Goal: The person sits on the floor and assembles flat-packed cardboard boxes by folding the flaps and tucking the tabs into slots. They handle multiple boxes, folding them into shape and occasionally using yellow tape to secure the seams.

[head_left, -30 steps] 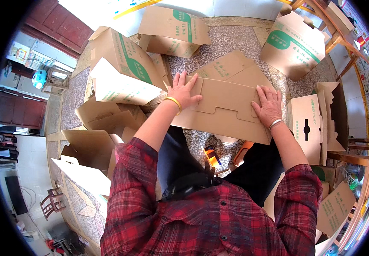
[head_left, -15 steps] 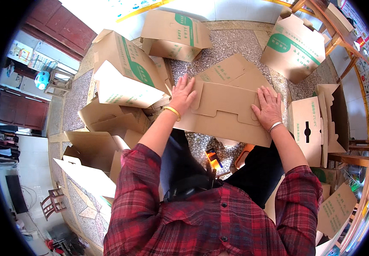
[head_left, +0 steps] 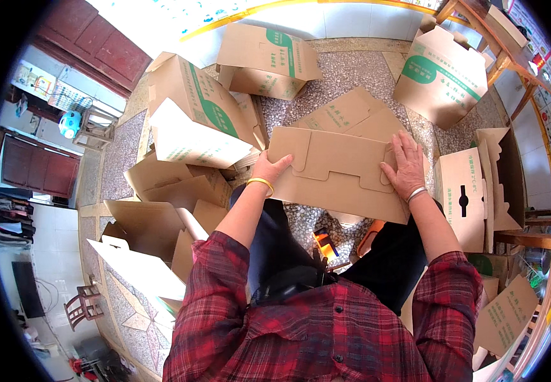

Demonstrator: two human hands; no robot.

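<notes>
Flat-folded brown cardboard carton (head_left: 333, 191) sits above the speckled stone floor (head_left: 355, 69) in my head view. I see the left hand (head_left: 272, 170) pinching its left edge, thumb on top, while the right hand (head_left: 408, 169), unclenched, rests flat on its right end.

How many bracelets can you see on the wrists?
2: a yellow bracelet at the wrist of the left hand, a silvery bracelet at that of the right hand. More may be hidden under the plaid sleeves.

Speckled floor (head_left: 352, 70), white tiled wall (head_left: 352, 22), red-brown door (head_left: 97, 39), wooden chair (head_left: 83, 307)
</notes>
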